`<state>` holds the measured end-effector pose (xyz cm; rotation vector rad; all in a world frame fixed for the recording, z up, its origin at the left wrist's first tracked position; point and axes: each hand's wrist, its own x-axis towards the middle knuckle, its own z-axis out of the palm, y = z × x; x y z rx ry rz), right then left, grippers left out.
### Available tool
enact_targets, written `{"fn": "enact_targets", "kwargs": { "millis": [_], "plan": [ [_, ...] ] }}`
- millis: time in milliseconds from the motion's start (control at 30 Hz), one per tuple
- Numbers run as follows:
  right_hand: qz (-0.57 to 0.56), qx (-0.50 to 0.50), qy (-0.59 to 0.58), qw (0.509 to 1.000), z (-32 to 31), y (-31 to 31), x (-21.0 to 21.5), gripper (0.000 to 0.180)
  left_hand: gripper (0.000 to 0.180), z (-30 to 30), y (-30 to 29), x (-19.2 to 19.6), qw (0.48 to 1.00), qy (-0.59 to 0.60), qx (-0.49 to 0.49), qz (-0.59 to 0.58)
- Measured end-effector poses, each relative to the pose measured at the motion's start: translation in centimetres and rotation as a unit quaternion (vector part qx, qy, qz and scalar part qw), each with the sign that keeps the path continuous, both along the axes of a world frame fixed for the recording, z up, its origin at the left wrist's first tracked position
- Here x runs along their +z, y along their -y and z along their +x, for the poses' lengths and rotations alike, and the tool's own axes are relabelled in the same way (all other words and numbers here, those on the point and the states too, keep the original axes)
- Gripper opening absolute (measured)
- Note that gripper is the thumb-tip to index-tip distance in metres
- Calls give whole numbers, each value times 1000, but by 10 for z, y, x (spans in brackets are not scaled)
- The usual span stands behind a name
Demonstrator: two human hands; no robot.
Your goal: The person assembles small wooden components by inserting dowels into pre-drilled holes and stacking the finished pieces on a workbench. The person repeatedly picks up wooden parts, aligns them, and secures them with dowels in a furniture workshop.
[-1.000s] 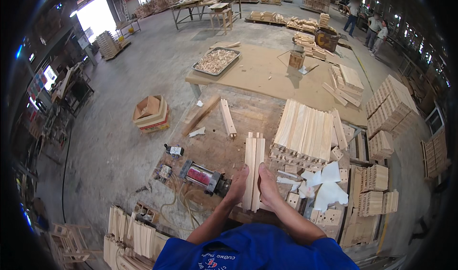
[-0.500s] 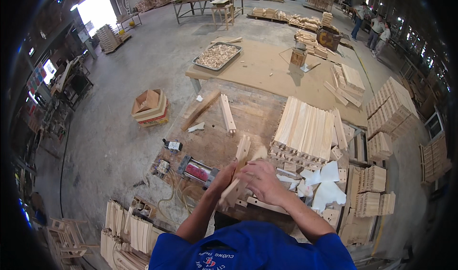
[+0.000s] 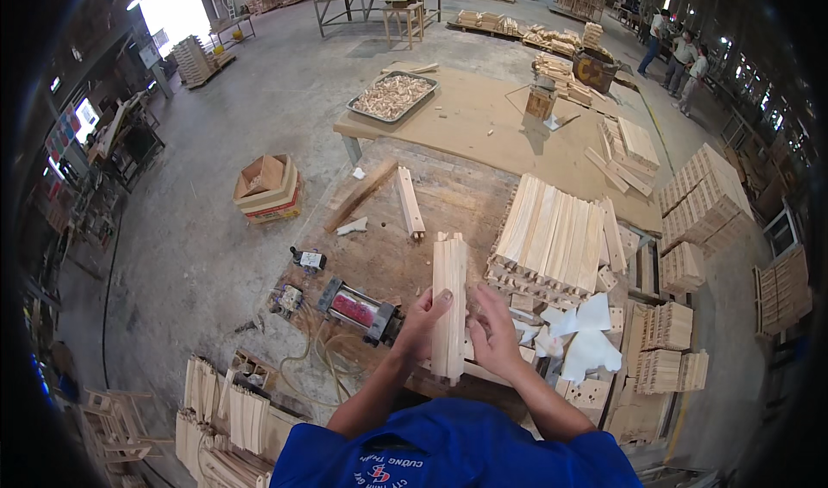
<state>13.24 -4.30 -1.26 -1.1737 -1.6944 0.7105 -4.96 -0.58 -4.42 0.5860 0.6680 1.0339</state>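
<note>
Pale wooden slats (image 3: 449, 333), apparently a pair lying side by side with pegs at their far end, stand out lengthwise in front of my chest. My left hand (image 3: 421, 322) is closed around their left side, its thumb over the upper face. Just right of the slats is my right hand (image 3: 494, 331), fingers and thumb apart, with nothing visible in it. Whether its fingertips touch the wood I cannot tell. Beyond them, a single drilled wooden bar (image 3: 410, 203) lies on the worn workbench (image 3: 379, 255). A large stack of similar slats (image 3: 552, 233) sits to the right.
A clamp with a cylinder (image 3: 355, 308) and hoses is at the bench's left. White foam scraps (image 3: 592, 350) lie by my right forearm. Farther off are a tray of dowels (image 3: 393, 96), a tin (image 3: 542, 101) and a cardboard box (image 3: 269, 190). Several people stand far right.
The slats have turned from a tilted, edge-on pose to lie broad face up, pointing away from me. My right hand has come off their top to the right side.
</note>
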Motion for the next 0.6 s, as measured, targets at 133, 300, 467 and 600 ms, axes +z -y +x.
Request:
{"fn": "enact_targets", "kwargs": {
  "millis": [133,300,467,600],
  "plan": [
    [-199,17,-116,973,-2,6,-16,58,31,28,3,0,996,6,88,12],
    [-187,25,-24,982,8,6,-13,59,30,35,6,-10,993,27,113,12],
    [-77,42,29,996,16,6,-18,57,32,43,13,-10,991,12,130,-10],
    [-81,38,140,986,12,13,6,69,28,56,23,-20,981,-47,184,-24]
  ]
}}
